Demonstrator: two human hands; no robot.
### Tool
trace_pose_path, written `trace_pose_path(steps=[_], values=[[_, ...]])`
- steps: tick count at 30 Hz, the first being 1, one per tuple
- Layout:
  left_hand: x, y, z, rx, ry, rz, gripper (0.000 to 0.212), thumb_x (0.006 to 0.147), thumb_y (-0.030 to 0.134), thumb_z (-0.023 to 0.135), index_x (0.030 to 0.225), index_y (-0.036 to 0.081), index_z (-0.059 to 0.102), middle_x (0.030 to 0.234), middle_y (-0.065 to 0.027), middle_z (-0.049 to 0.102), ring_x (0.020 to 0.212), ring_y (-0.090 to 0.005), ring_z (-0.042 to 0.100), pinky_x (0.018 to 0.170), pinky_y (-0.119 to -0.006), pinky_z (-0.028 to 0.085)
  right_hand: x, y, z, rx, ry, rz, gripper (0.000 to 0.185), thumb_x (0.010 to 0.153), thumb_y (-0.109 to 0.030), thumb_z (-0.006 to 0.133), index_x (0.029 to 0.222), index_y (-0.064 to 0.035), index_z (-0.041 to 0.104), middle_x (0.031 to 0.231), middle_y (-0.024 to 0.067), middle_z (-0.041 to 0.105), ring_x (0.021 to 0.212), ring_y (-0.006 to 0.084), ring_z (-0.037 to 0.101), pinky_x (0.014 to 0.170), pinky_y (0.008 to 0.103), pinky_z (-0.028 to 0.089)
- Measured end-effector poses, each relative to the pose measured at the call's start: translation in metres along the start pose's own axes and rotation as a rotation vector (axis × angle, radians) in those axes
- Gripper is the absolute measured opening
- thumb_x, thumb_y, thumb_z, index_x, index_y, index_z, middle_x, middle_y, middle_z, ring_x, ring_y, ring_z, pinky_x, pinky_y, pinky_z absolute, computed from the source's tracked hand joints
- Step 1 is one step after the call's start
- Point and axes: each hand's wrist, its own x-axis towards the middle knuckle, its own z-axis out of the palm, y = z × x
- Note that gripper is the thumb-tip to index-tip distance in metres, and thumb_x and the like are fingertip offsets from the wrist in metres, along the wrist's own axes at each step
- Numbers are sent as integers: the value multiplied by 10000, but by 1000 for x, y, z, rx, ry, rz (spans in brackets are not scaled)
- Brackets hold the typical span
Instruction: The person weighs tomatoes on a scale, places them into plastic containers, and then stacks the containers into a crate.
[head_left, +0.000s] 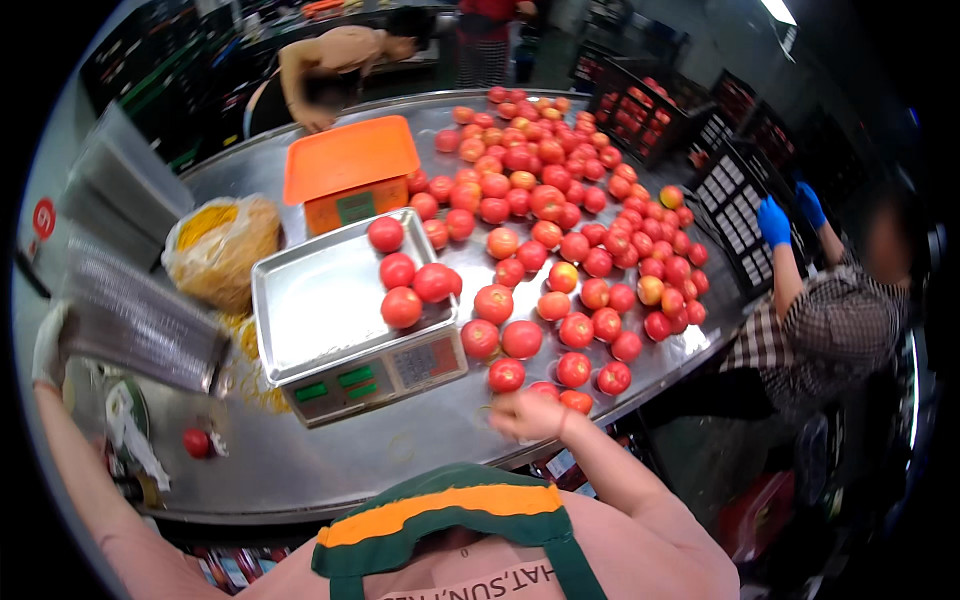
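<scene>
At the far left my left hand (52, 346), in a pale glove, grips a stack of clear plastic punnets (139, 319) tilted over the table. My right hand (529, 414) is at the table's near edge with its fingers curled, just in front of a tomato (506, 375). Whether anything is inside those fingers I cannot tell. Between my hands stands a digital scale (375, 382) with a metal tray (315, 300) on top. Several red tomatoes (401, 307) rest at the tray's right side. Many loose tomatoes (547, 202) spread over the steel table to its right.
Behind the scale is a second scale with an orange tray (352, 157). A bag of rubber bands (221, 247) lies at left, below more stacked punnets (120, 176). One small tomato (196, 442) lies near left. A person in blue gloves (774, 221) handles a black crate (739, 210) at right.
</scene>
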Motion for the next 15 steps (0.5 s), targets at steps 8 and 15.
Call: trace_pose_path(steps=[8,15], values=[[-4,-12,7,209,233,141,462,1032,304,543,1400,25,545,1389,-48,562,1258,-171,526,1086,-317,396,175,-70,-59,-390,739,-249,531,784,-188,737,1275,-65,577,1263,152,555,1190,356,538,1010,434,453],[-38,25,51,251,140,75,506,1034,332,526,1446,40,495,1450,-54,509,1296,-178,478,1114,-319,351,180,-32,-66,-149,709,-541,449,769,-172,749,1182,-55,616,1172,127,603,1116,343,575,975,421,474]])
